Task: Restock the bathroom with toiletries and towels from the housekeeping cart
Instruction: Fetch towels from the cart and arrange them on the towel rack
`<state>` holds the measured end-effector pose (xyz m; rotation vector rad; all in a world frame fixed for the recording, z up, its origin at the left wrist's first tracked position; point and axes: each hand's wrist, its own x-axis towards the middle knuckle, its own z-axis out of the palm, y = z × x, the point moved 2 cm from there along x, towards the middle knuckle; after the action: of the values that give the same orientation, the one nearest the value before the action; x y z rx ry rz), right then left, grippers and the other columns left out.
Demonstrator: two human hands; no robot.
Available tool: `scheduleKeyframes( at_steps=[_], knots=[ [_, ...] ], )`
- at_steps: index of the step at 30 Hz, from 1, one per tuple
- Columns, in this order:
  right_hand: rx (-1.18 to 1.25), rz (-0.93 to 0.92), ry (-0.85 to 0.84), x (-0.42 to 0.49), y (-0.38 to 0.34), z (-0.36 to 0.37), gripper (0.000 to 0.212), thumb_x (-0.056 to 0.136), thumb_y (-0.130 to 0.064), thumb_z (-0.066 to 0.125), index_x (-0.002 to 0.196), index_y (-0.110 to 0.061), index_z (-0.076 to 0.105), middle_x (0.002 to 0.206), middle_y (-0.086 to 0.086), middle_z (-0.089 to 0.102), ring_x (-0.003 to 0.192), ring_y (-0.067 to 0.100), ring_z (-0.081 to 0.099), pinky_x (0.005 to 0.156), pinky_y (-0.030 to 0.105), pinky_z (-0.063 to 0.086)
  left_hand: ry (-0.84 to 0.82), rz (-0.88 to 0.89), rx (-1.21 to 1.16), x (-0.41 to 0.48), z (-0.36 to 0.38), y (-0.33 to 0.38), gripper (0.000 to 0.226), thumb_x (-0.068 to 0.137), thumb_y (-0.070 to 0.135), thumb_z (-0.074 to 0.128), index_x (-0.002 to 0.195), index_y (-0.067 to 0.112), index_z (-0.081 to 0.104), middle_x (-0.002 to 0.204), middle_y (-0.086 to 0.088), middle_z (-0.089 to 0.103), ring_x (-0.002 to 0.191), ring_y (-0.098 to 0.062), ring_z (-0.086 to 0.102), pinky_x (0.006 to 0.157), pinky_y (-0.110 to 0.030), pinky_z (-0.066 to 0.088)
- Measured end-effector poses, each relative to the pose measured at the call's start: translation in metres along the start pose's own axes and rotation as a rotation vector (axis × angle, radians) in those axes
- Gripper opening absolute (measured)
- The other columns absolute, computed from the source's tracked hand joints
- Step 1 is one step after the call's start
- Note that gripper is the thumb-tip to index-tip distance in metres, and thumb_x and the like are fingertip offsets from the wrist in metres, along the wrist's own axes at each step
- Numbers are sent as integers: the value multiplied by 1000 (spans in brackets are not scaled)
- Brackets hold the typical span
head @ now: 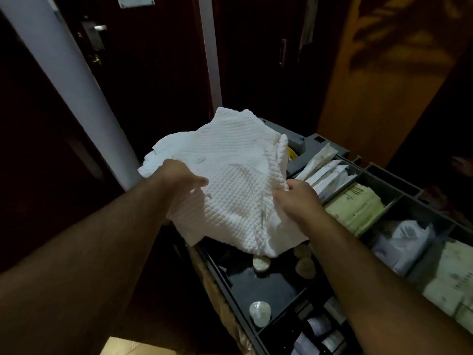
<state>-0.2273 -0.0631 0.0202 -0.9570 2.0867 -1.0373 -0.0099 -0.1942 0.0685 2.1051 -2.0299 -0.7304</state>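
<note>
Centre frame: white waffle towel [230, 180] lifted clear above cart tray [258, 283], left hand [179, 175] and right hand [294, 198] fingers clamped on opposite edges, likely for carrying.

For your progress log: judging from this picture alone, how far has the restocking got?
Done: nothing visibly delivered; no bathroom is in view. In hand: the left hand and right hand grip a white towel above the cart. Left: carrying the towel in, and the toiletries, since soaps and packets sit in the cart's compartments.
</note>
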Motion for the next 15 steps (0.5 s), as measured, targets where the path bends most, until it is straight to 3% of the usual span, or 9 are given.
scheduleKeyframes(
  at_steps=[2, 3, 6, 8, 11, 13, 15],
  knots=[
    [-35, -8, 0, 1, -2, 2, 22, 93, -21, 55, 104, -10, 70, 97, 7, 68, 84, 23, 60, 58, 27, 40, 4, -91, -221, 3, 4, -10, 71, 72, 38, 86, 124, -1, 57, 112, -14, 65, 95, -28, 64, 68, -30, 48],
    [-49, -13, 5, 2, -3, 2, 21, 93, -22, 54, 101, -9, 70, 94, 7, 66, 79, 22, 58, 54, 26, 37, -9, -132, -325, 3, 6, -13, 68, 71, 31, 86, 125, 0, 58, 116, -17, 65, 99, -33, 65, 72, -34, 53],
    [-64, -31, 9, 4, -3, 1, 20, 93, -25, 58, 94, -9, 69, 87, 6, 66, 72, 17, 56, 55, 28, 39, -58, -207, -556, -1, 7, -14, 37, 75, 24, 83, 101, 8, 61, 96, -13, 69, 90, -31, 66, 79, -41, 56],
    [-65, -46, 1, 6, -3, 1, 23, 93, -32, 63, 91, -10, 69, 85, 4, 67, 74, 17, 58, 59, 30, 41, -87, -194, -587, -7, 8, -7, 24, 80, 23, 77, 90, 9, 60, 77, -10, 70, 82, -27, 66, 81, -40, 57],
    [-99, -72, -12, 8, -6, 3, 25, 93, -36, 65, 91, -12, 69, 82, 2, 65, 72, 15, 58, 59, 30, 41, -84, -166, -540, -16, 10, -1, 30, 80, 27, 72, 102, 7, 66, 96, -11, 70, 94, -29, 67, 92, -41, 56],
    [-106, -63, -8, 10, -7, 5, 26, 92, -33, 65, 94, -8, 70, 84, 6, 66, 77, 22, 60, 64, 31, 42, -95, -168, -614, -18, 10, -4, 32, 79, 32, 74, 102, 12, 68, 99, -8, 71, 95, -27, 68, 93, -40, 55],
    [-96, -43, 10, 10, -8, 6, 27, 89, -27, 65, 88, -1, 68, 80, 14, 65, 76, 29, 61, 62, 33, 41, -141, -192, -670, -19, 9, -8, 28, 79, 25, 71, 101, 9, 66, 100, -6, 69, 93, -23, 66, 89, -34, 54]
  ],
)
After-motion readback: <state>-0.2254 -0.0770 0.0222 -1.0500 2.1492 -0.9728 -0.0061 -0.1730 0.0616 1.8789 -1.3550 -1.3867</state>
